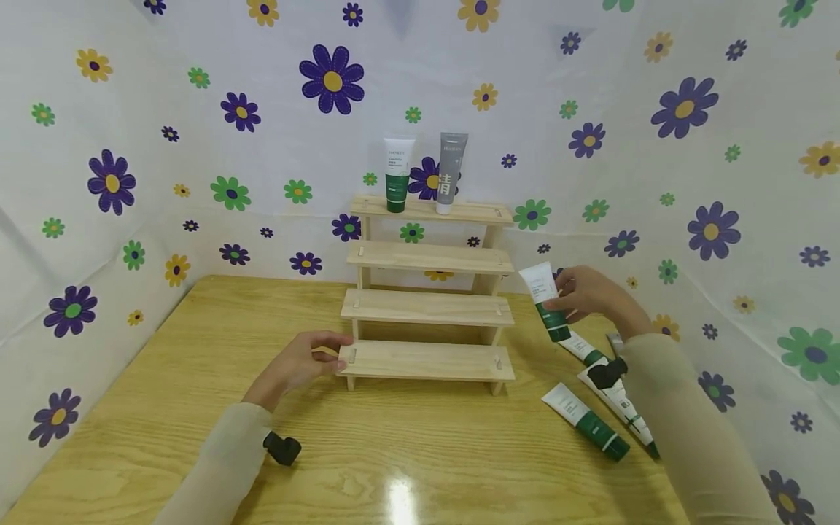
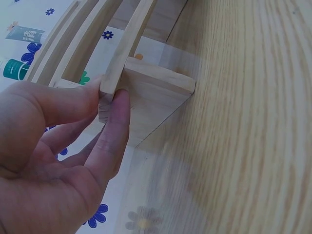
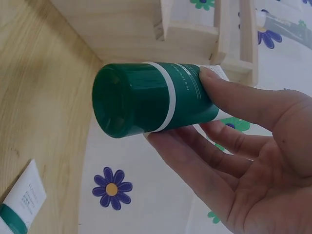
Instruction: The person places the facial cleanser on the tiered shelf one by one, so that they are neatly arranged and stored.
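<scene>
My right hand (image 1: pixel 587 295) pinches a white and green squeeze tube (image 1: pixel 547 302) between thumb and fingers, its green cap (image 3: pixel 114 100) pointing down. The tube is held in the air just right of a four-tier wooden display stand (image 1: pixel 426 361). On the stand's left side, my left hand (image 1: pixel 308 361) grips the end of the lowest shelf, thumb on top and fingers underneath, as the left wrist view shows (image 2: pixel 73 131). A white and green tube (image 1: pixel 397 175) and a grey tube (image 1: pixel 451 173) stand upright on the top shelf.
Several more tubes lie on the wooden table (image 1: pixel 394 452) at the right, among them a white and green one (image 1: pixel 586 421) in front, partly under my right forearm. A flower-patterned cloth (image 1: pixel 262 168) hangs behind the stand and along both sides.
</scene>
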Action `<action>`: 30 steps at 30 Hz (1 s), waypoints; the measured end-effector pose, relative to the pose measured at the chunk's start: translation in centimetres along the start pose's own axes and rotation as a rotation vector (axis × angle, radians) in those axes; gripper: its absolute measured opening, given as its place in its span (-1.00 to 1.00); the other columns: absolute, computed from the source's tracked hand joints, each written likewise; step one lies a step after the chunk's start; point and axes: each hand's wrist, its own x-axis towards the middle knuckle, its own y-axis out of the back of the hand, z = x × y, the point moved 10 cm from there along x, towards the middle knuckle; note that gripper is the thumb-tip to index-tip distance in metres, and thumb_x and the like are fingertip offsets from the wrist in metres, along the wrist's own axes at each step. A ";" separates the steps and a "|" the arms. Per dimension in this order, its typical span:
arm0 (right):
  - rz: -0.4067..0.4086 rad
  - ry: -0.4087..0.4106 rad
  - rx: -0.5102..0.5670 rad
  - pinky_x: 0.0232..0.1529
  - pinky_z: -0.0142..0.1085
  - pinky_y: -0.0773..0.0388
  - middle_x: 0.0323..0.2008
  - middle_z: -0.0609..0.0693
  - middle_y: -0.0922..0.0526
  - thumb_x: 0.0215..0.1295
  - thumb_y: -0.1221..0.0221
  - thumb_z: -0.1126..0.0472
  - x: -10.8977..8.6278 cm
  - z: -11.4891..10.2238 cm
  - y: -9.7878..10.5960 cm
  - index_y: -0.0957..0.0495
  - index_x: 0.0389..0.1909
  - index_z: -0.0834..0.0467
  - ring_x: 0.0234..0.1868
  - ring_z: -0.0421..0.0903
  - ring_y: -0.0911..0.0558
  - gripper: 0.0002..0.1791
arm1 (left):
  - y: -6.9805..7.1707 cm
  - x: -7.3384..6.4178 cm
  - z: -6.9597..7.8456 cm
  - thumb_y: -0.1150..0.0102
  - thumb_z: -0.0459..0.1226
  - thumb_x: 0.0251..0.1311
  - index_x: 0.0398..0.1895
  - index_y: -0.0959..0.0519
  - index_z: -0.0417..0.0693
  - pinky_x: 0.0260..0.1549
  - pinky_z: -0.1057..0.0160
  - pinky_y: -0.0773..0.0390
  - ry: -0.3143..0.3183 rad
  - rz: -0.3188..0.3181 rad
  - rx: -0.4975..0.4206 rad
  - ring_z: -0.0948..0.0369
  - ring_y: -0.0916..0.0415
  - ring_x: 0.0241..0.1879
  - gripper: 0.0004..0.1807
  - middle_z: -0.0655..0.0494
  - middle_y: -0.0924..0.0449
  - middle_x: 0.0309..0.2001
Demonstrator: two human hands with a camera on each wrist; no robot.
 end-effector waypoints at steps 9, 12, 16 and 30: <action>0.106 0.040 0.011 -0.11 -0.03 -0.76 0.09 0.49 -0.60 0.36 -0.36 0.17 0.4 -2.9 0.8 -0.40 0.14 0.46 -0.09 0.22 -0.75 -0.45 | 0.0 -0.1 -0.1 -0.31 -0.38 0.34 0.31 -0.56 -0.10 -0.03 0.16 -0.70 0.015 0.012 0.016 0.12 -0.64 -0.02 -0.53 -0.18 -0.55 0.19; 0.130 0.039 0.026 -0.07 0.00 -0.75 0.11 0.50 -0.59 0.36 -0.36 0.17 0.4 -3.4 0.9 -0.38 0.18 0.46 -0.04 0.27 -0.74 -0.43 | 0.0 -0.1 0.0 -0.31 -0.38 0.34 0.31 -0.56 -0.10 -0.03 0.17 -0.70 0.015 0.010 0.017 0.12 -0.64 -0.01 -0.53 -0.18 -0.54 0.20; 0.170 0.045 0.045 -0.03 0.03 -0.74 0.13 0.50 -0.58 0.38 -0.34 0.19 0.3 -4.1 1.4 -0.37 0.22 0.47 0.03 0.32 -0.71 -0.42 | 0.0 -0.1 0.2 -0.31 -0.38 0.34 0.31 -0.56 -0.10 -0.04 0.19 -0.70 0.009 0.007 0.019 0.11 -0.64 -0.01 -0.53 -0.19 -0.54 0.20; 0.269 0.040 0.040 0.05 0.02 -0.71 0.20 0.46 -0.53 0.41 -0.31 0.12 0.2 -5.9 3.1 -0.35 0.29 0.41 0.10 0.36 -0.67 -0.38 | 0.0 0.0 0.1 -0.31 -0.37 0.34 0.31 -0.56 -0.11 -0.03 0.19 -0.70 0.001 0.002 0.022 0.10 -0.64 0.01 -0.53 -0.20 -0.53 0.21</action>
